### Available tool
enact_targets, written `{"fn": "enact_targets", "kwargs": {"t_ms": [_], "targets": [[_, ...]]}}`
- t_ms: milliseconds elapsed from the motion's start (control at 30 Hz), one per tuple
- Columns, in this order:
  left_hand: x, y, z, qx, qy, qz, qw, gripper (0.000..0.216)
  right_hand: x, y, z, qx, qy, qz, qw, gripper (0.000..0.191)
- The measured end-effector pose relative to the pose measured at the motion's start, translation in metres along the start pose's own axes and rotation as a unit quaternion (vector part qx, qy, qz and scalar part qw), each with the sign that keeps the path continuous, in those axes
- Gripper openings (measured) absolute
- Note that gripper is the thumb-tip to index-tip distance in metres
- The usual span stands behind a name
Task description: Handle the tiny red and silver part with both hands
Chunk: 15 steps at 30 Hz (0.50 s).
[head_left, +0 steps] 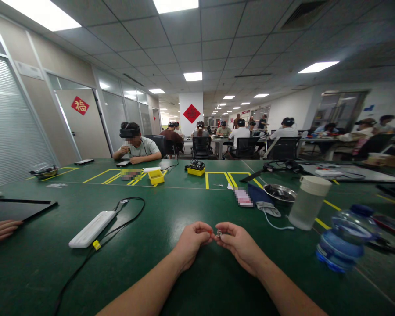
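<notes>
One small metallic piece point(219, 233), its details too small to read, sits pinched between thumb and fingers of the right hand point(240, 243), above the green surface point(184, 199). The left hand point(191, 243) has thumb and forefinger drawn together just beside it, contents undeterminable. Flanking: white block point(92, 229), left; frosted jug point(307, 206) and blue-tinted bottle point(344, 239), right.

This looks like an open-plan office: black office chairs point(202, 148) stand at shared desks point(220, 141), blinds point(6, 114) cover a partition window, and light panels point(193, 77) sit in a gridded tile ceiling point(222, 52)
</notes>
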State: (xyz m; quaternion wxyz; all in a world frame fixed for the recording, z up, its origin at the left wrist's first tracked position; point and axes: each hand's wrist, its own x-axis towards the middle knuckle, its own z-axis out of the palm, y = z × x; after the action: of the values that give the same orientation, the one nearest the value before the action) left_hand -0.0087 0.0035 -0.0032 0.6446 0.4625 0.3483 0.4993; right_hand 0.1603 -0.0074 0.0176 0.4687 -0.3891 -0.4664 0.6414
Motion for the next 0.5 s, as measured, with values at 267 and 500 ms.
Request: {"fn": "enact_targets", "kwargs": {"t_ms": [267,500], "targets": [[-0.0022,0.0052,0.0014,-0.026,0.008,-0.011,1.000,0.018,-0.0018,-0.0017,-0.0012,-0.012,-0.014,0.000,1.000,0.025],[-0.0026,0.0077,0.0035,-0.098,0.023,-0.048,0.994,0.017,-0.0022,-0.0022,-0.0001,-0.002,-0.021,-0.005,1.000,0.027]]}}
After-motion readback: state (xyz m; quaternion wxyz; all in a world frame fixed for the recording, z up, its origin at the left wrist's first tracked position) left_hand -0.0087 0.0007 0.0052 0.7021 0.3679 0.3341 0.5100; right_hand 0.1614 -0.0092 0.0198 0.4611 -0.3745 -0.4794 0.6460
